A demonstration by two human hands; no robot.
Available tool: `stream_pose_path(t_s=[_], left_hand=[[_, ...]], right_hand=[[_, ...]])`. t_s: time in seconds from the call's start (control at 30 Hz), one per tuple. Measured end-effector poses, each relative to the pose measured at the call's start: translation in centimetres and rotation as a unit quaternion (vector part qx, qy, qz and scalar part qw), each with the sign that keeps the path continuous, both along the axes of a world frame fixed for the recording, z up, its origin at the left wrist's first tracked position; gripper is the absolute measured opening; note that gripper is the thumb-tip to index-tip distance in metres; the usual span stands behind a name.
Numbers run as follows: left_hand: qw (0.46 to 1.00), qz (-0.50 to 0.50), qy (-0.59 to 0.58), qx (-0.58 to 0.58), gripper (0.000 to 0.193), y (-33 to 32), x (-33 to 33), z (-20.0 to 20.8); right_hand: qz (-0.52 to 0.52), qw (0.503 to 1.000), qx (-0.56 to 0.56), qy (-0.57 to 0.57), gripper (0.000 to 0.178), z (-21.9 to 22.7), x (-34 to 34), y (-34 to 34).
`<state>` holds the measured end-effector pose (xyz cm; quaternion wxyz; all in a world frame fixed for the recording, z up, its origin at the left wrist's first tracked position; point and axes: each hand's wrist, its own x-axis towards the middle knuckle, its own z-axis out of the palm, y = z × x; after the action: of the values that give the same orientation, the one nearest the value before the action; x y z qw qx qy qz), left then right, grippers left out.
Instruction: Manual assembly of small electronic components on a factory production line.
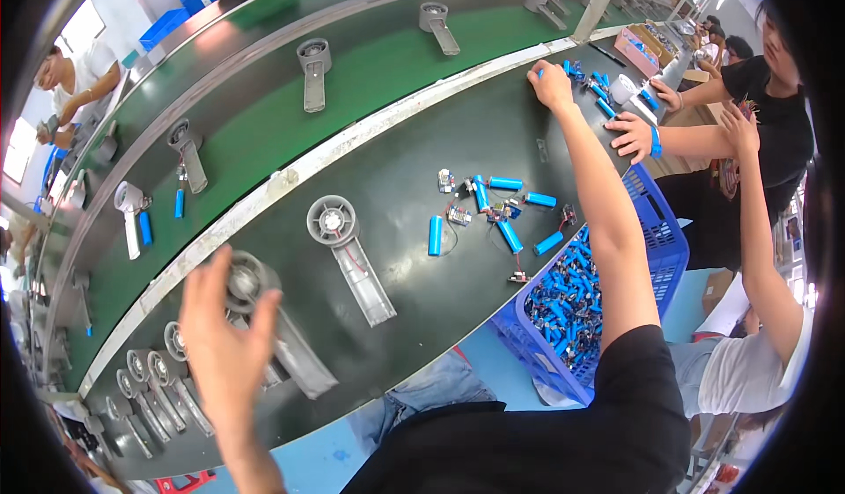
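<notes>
At the lower left, my left hand [220,344] is smeared by motion, its fingers and thumb around the round head of a grey handheld-fan housing [299,358], which is blurred too. Another grey fan housing [363,283] lies to its right, with a red wire along its handle. My right arm reaches far across the bench; my right hand [552,87] has its fingers curled together, a bit of blue battery showing at the tips. Beside it lies a pile of blue batteries [601,89]. Several blue batteries with small circuit boards [493,208] are spread mid-bench.
A blue basket [656,230] full of wired batteries stands at the bench's right edge. More fan housings [158,380] line up at lower left. Beyond a pale rail [352,138], a green conveyor belt [255,116] carries housings. A co-worker's hands [634,133] rest at the right.
</notes>
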<state>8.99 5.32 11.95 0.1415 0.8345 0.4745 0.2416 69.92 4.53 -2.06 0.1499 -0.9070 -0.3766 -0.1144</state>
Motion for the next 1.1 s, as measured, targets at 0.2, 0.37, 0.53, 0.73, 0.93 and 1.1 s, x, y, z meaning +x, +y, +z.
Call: stream_pose_path(t_s=[0.2,0.37,0.53,0.73,0.93,1.1], left_hand=[[0.999,0.018,-0.036,0.01,0.06,-5.5,0.1,-6.5],[0.997,0.03,-0.053,0.052,0.056,-6.3,-0.1,-8.0],[0.958,-0.057,-0.279,0.02,0.029,-8.0,-0.7,-6.6],[0.744,-0.099,-0.529,-0.396,0.034,-9.7,-2.2,-6.3],[0.765,-0.051,-0.564,-0.307,0.028,-11.2,-3.9,-7.7],[0.869,-0.012,-0.474,-0.141,0.017,-11.6,-4.8,-8.4]], right_hand=[[0.152,0.915,0.205,0.313,0.021,4.9,-11.1,-3.3],[0.283,0.774,0.278,0.494,0.018,9.2,-23.2,-8.8],[0.366,0.683,0.276,0.568,0.009,10.2,-35.2,-12.1],[0.502,0.657,0.226,0.515,0.02,8.6,-43.3,-14.4],[0.519,0.629,0.161,0.557,0.021,6.6,-47.0,-15.8],[0.47,0.669,0.141,0.558,0.019,5.9,-48.7,-16.4]])
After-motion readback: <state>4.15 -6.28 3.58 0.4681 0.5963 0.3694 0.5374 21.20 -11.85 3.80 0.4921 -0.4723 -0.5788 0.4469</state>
